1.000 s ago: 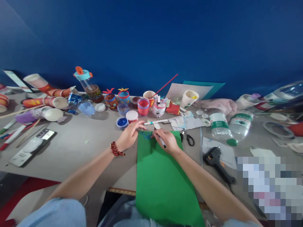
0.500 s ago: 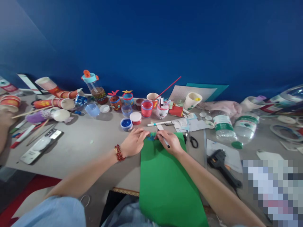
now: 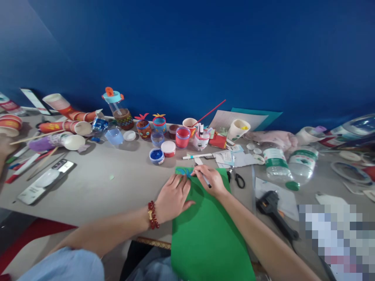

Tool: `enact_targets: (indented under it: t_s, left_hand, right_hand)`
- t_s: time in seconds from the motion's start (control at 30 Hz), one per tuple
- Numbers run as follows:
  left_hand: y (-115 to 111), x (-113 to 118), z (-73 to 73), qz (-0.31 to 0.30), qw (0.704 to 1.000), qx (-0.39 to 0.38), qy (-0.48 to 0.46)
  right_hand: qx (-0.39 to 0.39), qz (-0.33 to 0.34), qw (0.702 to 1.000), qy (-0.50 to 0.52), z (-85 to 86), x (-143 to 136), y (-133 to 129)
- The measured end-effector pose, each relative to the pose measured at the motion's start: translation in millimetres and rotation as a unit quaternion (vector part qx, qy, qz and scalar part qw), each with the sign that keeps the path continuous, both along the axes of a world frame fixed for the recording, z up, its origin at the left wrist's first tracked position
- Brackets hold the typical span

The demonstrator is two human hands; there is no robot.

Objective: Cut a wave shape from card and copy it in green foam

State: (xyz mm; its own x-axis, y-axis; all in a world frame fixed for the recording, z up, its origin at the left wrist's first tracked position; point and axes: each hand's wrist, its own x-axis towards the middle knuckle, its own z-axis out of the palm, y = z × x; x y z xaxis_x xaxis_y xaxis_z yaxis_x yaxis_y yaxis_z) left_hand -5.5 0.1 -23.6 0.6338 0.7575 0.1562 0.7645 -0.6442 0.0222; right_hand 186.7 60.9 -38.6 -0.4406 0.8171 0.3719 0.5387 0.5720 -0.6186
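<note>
A long green sheet (image 3: 211, 230) lies on the table and hangs over its front edge. My left hand (image 3: 173, 198) rests flat on its upper left part, fingers stretched and thumb out. Near the sheet's top edge is a small blue cut shape (image 3: 185, 171), just beyond my left fingertips. My right hand (image 3: 211, 180) is closed around a pen (image 3: 206, 182), its tip end beside the blue shape and partly hidden by my fingers.
Jars of blue paint (image 3: 156, 155) and red paint (image 3: 182, 138) stand behind the sheet. Scissors (image 3: 238, 179), a black glue gun (image 3: 274, 212) and plastic bottles (image 3: 275, 162) lie to the right. A phone (image 3: 47, 181) is at left; another person's hand (image 3: 4, 146) shows at the left edge.
My left hand has moved down and nearer, from the sheet's top edge to flat on the green sheet, uncovering the blue shape. My right hand still holds the pen in nearly the same place.
</note>
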Motion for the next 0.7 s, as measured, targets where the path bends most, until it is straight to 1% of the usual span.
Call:
enact_targets:
  t_s: [0.13, 0.23, 0.37, 0.43, 0.5, 0.57, 0.63, 0.7]
  left_hand:
    - [2.5, -0.3, -2.8, -0.012, 1.0, 0.018, -0.01]
    - [2.7, -1.1, -5.5, -0.012, 1.0, 0.024, -0.008]
    - [0.4, -1.1, -9.3, -0.006, 1.0, 0.016, 0.001]
    - [-0.6, -0.7, -11.0, -0.003, 1.0, 0.009, -0.001]
    - [-1.1, -0.4, -12.2, -0.002, 1.0, 0.007, -0.004]
    - [-1.2, -0.3, -13.0, -0.002, 1.0, 0.009, -0.005]
    - [-1.0, -0.2, -13.4, -0.003, 1.0, 0.011, -0.004]
    - [-0.7, 0.1, -13.5, 0.0, 1.0, 0.01, -0.004]
  right_hand:
    - [-0.017, 0.003, 1.0, 0.02, -1.5, 1.1, -0.9]
    - [-0.029, -0.005, 0.997, 0.075, -0.2, 3.7, -2.6]
    - [-0.047, -0.055, 0.987, 0.145, 10.4, 6.2, -3.2]
    - [-0.094, -0.059, 0.98, 0.167, 18.3, 4.5, -1.1]
    - [-0.16, -0.037, 0.97, 0.181, 25.1, -0.2, 3.3]
    - [-0.206, -0.009, 0.961, 0.183, 28.6, -8.1, 10.1]
    - [-0.217, 0.017, 0.961, 0.172, 27.5, -18.9, 18.1]
    - [-0.222, 0.046, 0.961, 0.161, 21.8, -31.3, 25.5]
